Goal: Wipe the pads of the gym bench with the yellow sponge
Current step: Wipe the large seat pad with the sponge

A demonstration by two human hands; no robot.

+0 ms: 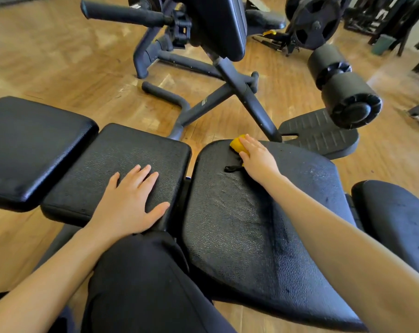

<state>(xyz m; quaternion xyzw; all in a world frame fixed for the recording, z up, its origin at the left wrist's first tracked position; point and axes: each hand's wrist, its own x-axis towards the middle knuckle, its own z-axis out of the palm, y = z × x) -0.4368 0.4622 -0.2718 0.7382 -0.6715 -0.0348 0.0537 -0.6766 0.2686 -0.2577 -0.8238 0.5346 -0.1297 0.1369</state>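
Yellow sponge (238, 144) sits under the fingers of the right hand (258, 159), pressed onto the far edge of the wide black textured pad (239, 224), while the left hand (129, 203) lies spread flat on the neighbouring square black pad (122, 152). A loose black strap (232, 167) beside the sponge could snag mid-stroke. So near the rim, a push outward may send the sponge off onto the wooden floor (47, 56).

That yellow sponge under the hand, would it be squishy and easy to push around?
Probably soft: the yellow sponge bulges beneath the right hand. Likely light, since one hand covers it. It may drag on the pebbled pad.
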